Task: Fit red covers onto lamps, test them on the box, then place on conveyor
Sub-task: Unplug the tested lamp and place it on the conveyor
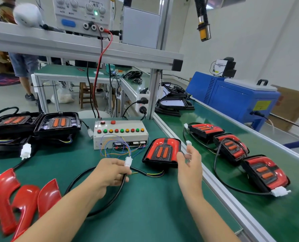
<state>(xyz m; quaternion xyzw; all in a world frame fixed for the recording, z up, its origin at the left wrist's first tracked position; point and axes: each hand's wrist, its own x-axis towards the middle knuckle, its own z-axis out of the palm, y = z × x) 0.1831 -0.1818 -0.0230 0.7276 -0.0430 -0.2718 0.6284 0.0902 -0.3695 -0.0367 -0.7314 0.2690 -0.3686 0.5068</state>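
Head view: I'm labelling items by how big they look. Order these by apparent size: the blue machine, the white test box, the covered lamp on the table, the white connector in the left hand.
1. blue machine
2. white test box
3. covered lamp, close to the box, and nearer the camera, so unsure
4. white connector

power supply [82,13] on upper shelf, red lead [102,55] hanging down, blue machine [232,100] beyond belt, wooden stool [86,95], person standing [23,65] far left, yellow-tipped hose [204,30]

Both forearms stretched forward, bare. Left hand [110,172] curled, fingers [122,169] pinching a plug [128,161] and cable [93,194]. Right hand [188,165] raised, fingers loosely bent, holding nothing.
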